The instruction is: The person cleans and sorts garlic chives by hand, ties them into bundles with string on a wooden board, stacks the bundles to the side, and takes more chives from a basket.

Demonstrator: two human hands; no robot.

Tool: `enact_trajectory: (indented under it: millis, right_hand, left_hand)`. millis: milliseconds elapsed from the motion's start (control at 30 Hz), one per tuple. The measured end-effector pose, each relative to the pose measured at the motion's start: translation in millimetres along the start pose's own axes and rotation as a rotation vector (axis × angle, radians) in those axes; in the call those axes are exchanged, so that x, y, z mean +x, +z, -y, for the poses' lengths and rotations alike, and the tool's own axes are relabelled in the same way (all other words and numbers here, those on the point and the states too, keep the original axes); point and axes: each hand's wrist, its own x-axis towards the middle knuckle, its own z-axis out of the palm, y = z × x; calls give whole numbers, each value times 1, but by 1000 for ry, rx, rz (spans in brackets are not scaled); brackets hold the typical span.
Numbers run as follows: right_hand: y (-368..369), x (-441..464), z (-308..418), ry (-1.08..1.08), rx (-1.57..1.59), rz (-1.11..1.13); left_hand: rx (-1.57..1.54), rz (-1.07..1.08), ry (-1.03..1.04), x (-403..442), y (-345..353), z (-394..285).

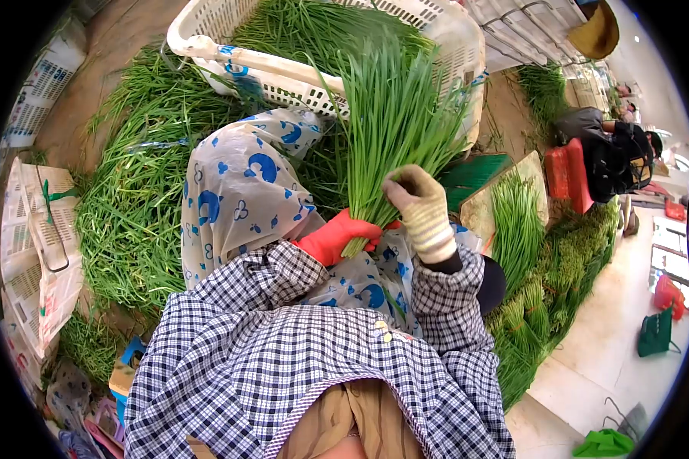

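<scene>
My left hand [346, 236], in a red glove, is wrapped round the lower stems of a bunch of garlic chives [394, 115]. The long green leaves fan upward and away from me, and the cut ends poke out below the fist. Beside the stems on the right is my right hand [421, 210], in a cream knitted glove. Its fingers are curled in a pinch; whatever they may hold is too small to make out. Beyond the bunch stands a white plastic basket [325, 80] with more loose chives [306, 30] in it.
A heap of loose greens [142, 206] covers the floor at left. Patterned plastic sheeting [241, 180] covers my legs. To the right, sorted chives [515, 222] lean on a board [542, 180], near rows of bundles [543, 321]. Crates [42, 252] stand far left; a person [620, 157] sits at right.
</scene>
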Motion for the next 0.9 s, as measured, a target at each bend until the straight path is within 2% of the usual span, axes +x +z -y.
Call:
enact_trajectory:
  millis: [33,67,133,200,233,400,467,500,633,700,733,800,833,867,900]
  right_hand:
    - [0,-12,0,-18,97,-27]
    - [-2,-19,-12,-168,276,12]
    - [-3,-44,-22,-57,625,133]
    - [-3,-68,-16,-33,573,208]
    - [-3,-77,-15,-21,595,199]
    - [-8,-88,-15,-60,568,71]
    - [-9,-82,-14,-91,635,37]
    - [-8,-80,-20,-123,767,60]
    - [-12,-84,-18,-137,779,132]
    - [-17,-96,-8,-126,436,526]
    - [-20,-105,2,-132,339,606]
    - [-32,-110,23,-389,157,746]
    - [-49,-107,31,-398,157,787]
    - [-66,-108,26,-212,200,714]
    - [-77,-107,32,2,-152,503]
  left_hand:
    - [-60,-23,11,-4,6,-2]
    - [-62,-19,6,-4,6,-1]
    - [-85,-59,-37,-5,3,2]
    - [-96,22,-4,-2,0,6]
    - [-107,99,37,0,-1,7]
    - [37,199,-14,-7,-6,2]
    - [-233,268,-35,-7,-16,10]
    - [-244,279,-27,-6,-19,13]
    - [-429,310,-101,-5,-22,17]
    - [-389,304,-75,-4,-7,4]
    - [-389,300,-81,-4,-8,3]
    - [-247,256,-73,-4,-9,1]
    - [-305,264,-70,-3,-7,2]
    - [-303,265,-80,-4,-7,3]
    - [-369,295,-95,-4,-9,4]
